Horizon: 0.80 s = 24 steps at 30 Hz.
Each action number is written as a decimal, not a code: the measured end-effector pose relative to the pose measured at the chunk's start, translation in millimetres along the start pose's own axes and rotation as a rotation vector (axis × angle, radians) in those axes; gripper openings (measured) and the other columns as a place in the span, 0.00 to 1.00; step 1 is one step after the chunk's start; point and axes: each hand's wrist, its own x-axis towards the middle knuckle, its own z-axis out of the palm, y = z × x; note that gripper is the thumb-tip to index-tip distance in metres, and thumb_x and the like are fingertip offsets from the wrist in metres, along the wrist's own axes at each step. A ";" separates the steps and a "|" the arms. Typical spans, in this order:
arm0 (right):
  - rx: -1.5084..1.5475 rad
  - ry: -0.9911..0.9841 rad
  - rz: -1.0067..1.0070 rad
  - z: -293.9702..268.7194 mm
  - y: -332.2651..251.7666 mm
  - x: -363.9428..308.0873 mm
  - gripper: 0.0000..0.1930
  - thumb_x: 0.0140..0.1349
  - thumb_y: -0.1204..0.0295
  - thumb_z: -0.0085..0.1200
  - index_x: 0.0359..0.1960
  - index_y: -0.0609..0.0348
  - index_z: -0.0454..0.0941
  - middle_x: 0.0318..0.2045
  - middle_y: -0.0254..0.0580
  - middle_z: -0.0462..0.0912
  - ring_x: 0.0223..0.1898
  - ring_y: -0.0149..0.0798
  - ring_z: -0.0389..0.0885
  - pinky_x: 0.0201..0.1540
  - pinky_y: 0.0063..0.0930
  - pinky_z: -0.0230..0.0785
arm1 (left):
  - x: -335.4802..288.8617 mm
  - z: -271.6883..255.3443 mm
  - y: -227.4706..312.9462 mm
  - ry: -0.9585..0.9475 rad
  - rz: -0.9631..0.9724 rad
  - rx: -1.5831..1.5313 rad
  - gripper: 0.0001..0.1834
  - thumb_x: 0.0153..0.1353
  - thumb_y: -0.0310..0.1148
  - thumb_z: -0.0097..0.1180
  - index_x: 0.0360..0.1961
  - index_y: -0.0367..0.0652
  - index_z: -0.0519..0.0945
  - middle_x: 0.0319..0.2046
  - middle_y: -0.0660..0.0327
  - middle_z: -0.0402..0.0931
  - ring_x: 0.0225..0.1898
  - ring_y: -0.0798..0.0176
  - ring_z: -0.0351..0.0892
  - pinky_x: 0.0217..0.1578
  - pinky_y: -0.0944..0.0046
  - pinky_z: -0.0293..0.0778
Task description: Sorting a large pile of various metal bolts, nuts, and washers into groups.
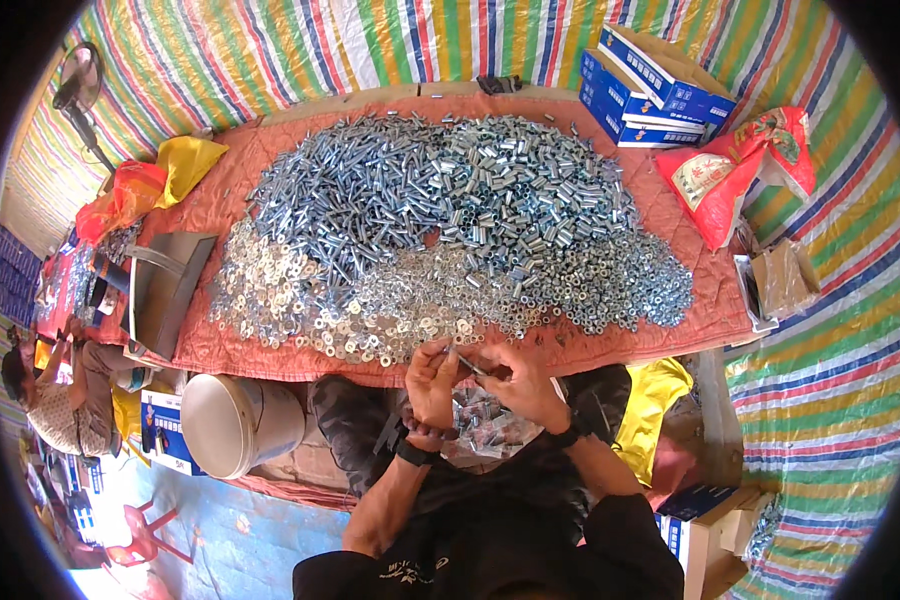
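Observation:
My left hand [432,382] and my right hand [520,385] meet at the near edge of the table, fingers pinched. Between them is a thin dark metal bolt [469,364], partly covered by my fingertips; whether smaller parts sit on it is too small to tell. Just beyond lie heaps of hardware on a red quilted cloth [235,345]: long bolts [355,190], short metal sleeves [540,185], flat washers [270,285], thin rings [420,285] and nuts [640,285]. Below my hands, in my lap, a see-through plastic bag [495,415] holds metal pieces.
Blue cardboard boxes [660,90] stand at the back right, beside a red sack [735,175]. A metal scoop [170,290] rests at the table's left end. Left of my legs is a white bucket [225,425]; a yellow bag [655,410] lies right. Another person [70,390] sits far left.

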 end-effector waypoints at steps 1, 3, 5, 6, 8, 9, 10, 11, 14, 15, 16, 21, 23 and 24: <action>-0.001 0.008 0.013 1.2 -2.1 -0.6 0.18 0.51 0.77 0.62 0.46 0.63 0.76 0.37 0.43 0.82 0.37 0.33 0.82 0.37 0.27 0.75 | -0.1 -2.1 -2.6 0.022 0.010 0.019 0.10 0.63 0.25 0.52 0.45 0.39 0.70 0.40 0.53 0.79 0.40 0.58 0.81 0.42 0.60 0.79; 0.003 0.031 0.016 6.7 -5.2 1.1 0.17 0.51 0.77 0.62 0.45 0.63 0.76 0.37 0.44 0.82 0.37 0.35 0.82 0.37 0.28 0.75 | -3.1 -2.0 -4.7 0.091 -0.052 0.022 0.06 0.63 0.26 0.53 0.41 0.40 0.73 0.37 0.56 0.80 0.38 0.62 0.81 0.40 0.61 0.79; 0.008 0.055 0.021 12.9 -4.9 0.5 0.17 0.51 0.76 0.62 0.44 0.62 0.76 0.37 0.44 0.82 0.36 0.38 0.82 0.37 0.30 0.75 | -6.3 -10.5 -15.6 0.129 -0.077 0.009 0.05 0.64 0.27 0.53 0.40 0.41 0.74 0.36 0.58 0.80 0.38 0.63 0.81 0.39 0.62 0.79; -0.058 0.093 -0.076 16.0 -1.8 -0.7 0.15 0.52 0.77 0.60 0.43 0.61 0.76 0.37 0.46 0.81 0.38 0.43 0.81 0.39 0.33 0.73 | -7.1 -11.4 -19.0 0.171 -0.099 -0.003 0.04 0.64 0.29 0.52 0.39 0.42 0.74 0.35 0.59 0.80 0.38 0.64 0.80 0.39 0.63 0.79; -0.129 0.139 -0.170 20.4 3.1 -0.3 0.14 0.52 0.77 0.57 0.42 0.61 0.76 0.37 0.49 0.81 0.39 0.49 0.80 0.40 0.37 0.72 | -10.0 -11.5 -27.2 0.193 -0.110 0.032 0.04 0.65 0.31 0.52 0.37 0.44 0.76 0.32 0.62 0.79 0.34 0.66 0.80 0.36 0.65 0.79; -0.193 0.163 -0.210 21.6 2.9 -0.2 0.13 0.52 0.77 0.58 0.41 0.60 0.76 0.36 0.48 0.81 0.38 0.50 0.80 0.39 0.38 0.72 | -13.6 -14.7 -31.8 0.154 -0.091 0.096 0.06 0.66 0.33 0.51 0.38 0.43 0.76 0.32 0.62 0.79 0.32 0.66 0.80 0.34 0.65 0.78; -0.257 0.186 -0.249 22.6 3.5 -0.8 0.13 0.51 0.77 0.59 0.40 0.58 0.77 0.35 0.48 0.81 0.38 0.51 0.79 0.39 0.39 0.72 | -17.2 -18.6 -36.3 0.114 -0.071 0.159 0.07 0.66 0.34 0.51 0.38 0.42 0.76 0.31 0.63 0.79 0.30 0.67 0.80 0.31 0.66 0.78; -0.294 0.123 -0.200 25.2 9.9 -2.9 0.12 0.51 0.75 0.59 0.39 0.57 0.77 0.34 0.46 0.81 0.37 0.51 0.79 0.38 0.39 0.71 | -20.4 -23.4 -40.2 0.098 -0.038 0.218 0.11 0.67 0.36 0.50 0.38 0.39 0.77 0.29 0.62 0.80 0.27 0.69 0.79 0.28 0.67 0.77; -0.202 0.041 -0.167 24.0 16.0 -6.8 0.12 0.51 0.74 0.59 0.39 0.58 0.77 0.34 0.47 0.80 0.37 0.50 0.79 0.38 0.38 0.71 | -27.2 -41.9 -39.0 -0.008 0.049 0.573 0.12 0.67 0.35 0.50 0.37 0.36 0.78 0.25 0.64 0.79 0.27 0.71 0.77 0.30 0.70 0.75; -0.198 0.040 -0.161 22.8 16.5 -8.3 0.12 0.51 0.74 0.59 0.39 0.58 0.77 0.34 0.47 0.80 0.37 0.50 0.79 0.38 0.38 0.71 | -30.3 -28.2 -27.7 0.034 -0.028 0.500 0.13 0.67 0.35 0.49 0.37 0.34 0.78 0.24 0.63 0.79 0.27 0.70 0.78 0.30 0.69 0.76; -0.145 0.000 -0.137 20.6 16.6 -9.4 0.12 0.51 0.75 0.58 0.39 0.58 0.76 0.34 0.48 0.80 0.38 0.51 0.79 0.39 0.39 0.71 | -29.7 -28.2 -25.3 0.038 -0.034 0.503 0.13 0.67 0.35 0.49 0.37 0.34 0.78 0.24 0.63 0.79 0.27 0.70 0.78 0.30 0.69 0.76; -0.111 -0.003 -0.071 25.3 25.8 -18.4 0.14 0.50 0.76 0.58 0.40 0.60 0.76 0.35 0.49 0.80 0.39 0.52 0.79 0.40 0.38 0.72 | -25.4 -23.2 -13.5 -0.083 -0.297 0.308 0.12 0.65 0.33 0.53 0.41 0.32 0.78 0.31 0.58 0.81 0.30 0.68 0.81 0.30 0.68 0.77; -0.164 -0.002 -0.117 26.9 26.9 -19.0 0.14 0.50 0.76 0.57 0.40 0.61 0.75 0.35 0.52 0.80 0.39 0.55 0.78 0.40 0.41 0.71 | -22.4 -32.1 -13.8 -0.115 -0.331 0.323 0.12 0.64 0.33 0.54 0.42 0.33 0.78 0.31 0.58 0.81 0.29 0.69 0.80 0.29 0.69 0.77; -0.162 -0.006 -0.115 28.2 29.1 -20.9 0.14 0.50 0.76 0.57 0.40 0.61 0.75 0.35 0.52 0.80 0.39 0.55 0.78 0.40 0.41 0.71 | -21.0 -36.3 -15.0 -0.149 -0.361 0.334 0.13 0.64 0.33 0.55 0.42 0.33 0.78 0.32 0.58 0.81 0.28 0.69 0.80 0.28 0.69 0.77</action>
